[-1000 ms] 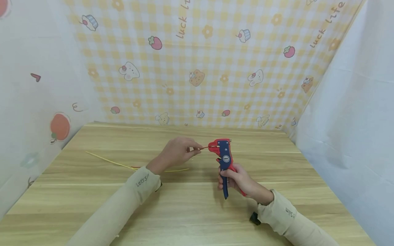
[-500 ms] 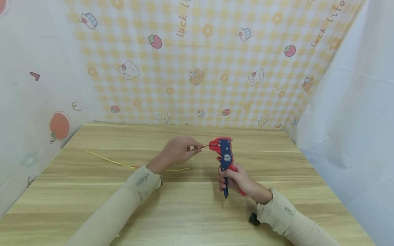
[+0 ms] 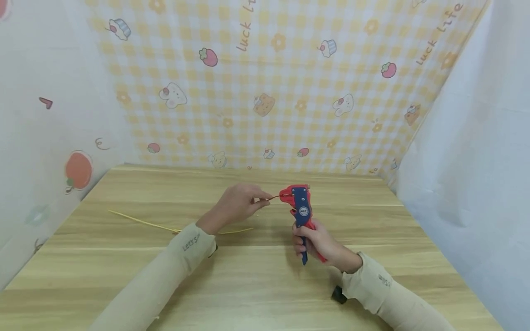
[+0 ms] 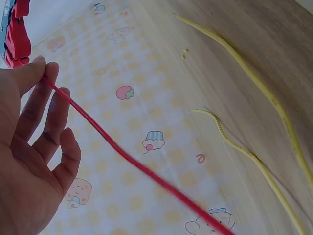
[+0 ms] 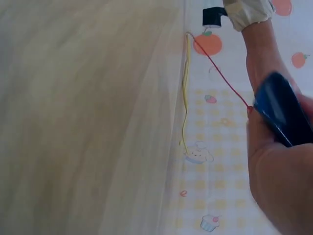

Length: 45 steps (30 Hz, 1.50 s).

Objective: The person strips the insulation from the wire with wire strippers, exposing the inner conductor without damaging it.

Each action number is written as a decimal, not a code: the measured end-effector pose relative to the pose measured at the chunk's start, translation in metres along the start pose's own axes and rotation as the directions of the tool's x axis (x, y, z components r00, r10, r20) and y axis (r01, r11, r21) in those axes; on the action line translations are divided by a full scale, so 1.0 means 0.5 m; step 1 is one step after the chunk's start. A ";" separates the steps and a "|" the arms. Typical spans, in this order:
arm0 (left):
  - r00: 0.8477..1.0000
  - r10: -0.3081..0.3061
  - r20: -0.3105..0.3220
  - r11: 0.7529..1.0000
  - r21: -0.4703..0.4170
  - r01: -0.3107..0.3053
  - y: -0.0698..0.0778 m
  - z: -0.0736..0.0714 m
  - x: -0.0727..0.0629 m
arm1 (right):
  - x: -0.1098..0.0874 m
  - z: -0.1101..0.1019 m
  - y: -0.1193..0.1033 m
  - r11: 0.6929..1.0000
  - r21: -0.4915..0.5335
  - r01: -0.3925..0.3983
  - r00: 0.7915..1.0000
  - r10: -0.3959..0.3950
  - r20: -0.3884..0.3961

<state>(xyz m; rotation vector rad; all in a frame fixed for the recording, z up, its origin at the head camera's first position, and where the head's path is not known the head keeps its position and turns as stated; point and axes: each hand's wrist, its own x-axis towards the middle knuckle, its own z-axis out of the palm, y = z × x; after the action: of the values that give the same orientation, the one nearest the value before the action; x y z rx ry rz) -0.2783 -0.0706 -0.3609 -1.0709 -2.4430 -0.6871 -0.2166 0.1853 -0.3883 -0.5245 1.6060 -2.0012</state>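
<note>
Between thumb and fingertips, my left hand (image 3: 238,207) pinches a red wire (image 4: 117,147) close to its end. The wire's tip runs into the red nose of a wire stripper (image 3: 303,202) with a blue body. My right hand (image 3: 320,241) grips the stripper's handles, keeping it upright above the table. In the left wrist view, the rest of the red wire trails away from the fingers toward the lower right. The right wrist view shows a dark blue handle (image 5: 283,110) in the right hand. The tip inside the stripper is hidden.
Yellow wires (image 3: 141,221) lie on the wooden table (image 3: 256,285), partly behind the left sleeve. Small yellow bits (image 4: 184,54) sit near their ends in the left wrist view. A patterned cloth (image 3: 265,133) stands along the table's back edge.
The left ends of the yellow wires have shifted slightly left and nearer. The stripper and right hand have moved a little left; the left hand stays nearly still, still pinching the red wire.
</note>
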 end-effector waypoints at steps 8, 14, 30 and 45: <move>0.999 -0.039 0.014 0.999 -0.012 0.039 -0.005 0.006 0.002 | 0.006 -0.005 0.003 1.000 -0.008 -0.024 0.998 0.023 -0.052; 1.000 -0.030 0.004 1.000 -0.006 0.030 -0.005 0.005 0.004 | 0.001 -0.009 -0.001 1.000 0.011 -0.007 1.000 0.008 -0.008; 0.999 -0.043 0.010 0.997 0.061 0.042 -0.012 -0.028 0.005 | -0.008 -0.017 -0.010 0.995 0.097 0.015 0.990 -0.028 0.136; 0.997 -0.070 0.027 0.993 0.098 0.067 -0.026 -0.053 0.015 | -0.009 -0.019 -0.009 0.995 0.101 0.012 0.985 -0.029 0.169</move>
<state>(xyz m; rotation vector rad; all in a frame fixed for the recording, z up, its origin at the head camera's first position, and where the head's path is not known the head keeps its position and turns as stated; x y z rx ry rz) -0.2891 -0.0893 -0.3391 -0.9716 -2.5216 -0.5706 -0.2193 0.1959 -0.3861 -0.6569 1.3965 -1.9816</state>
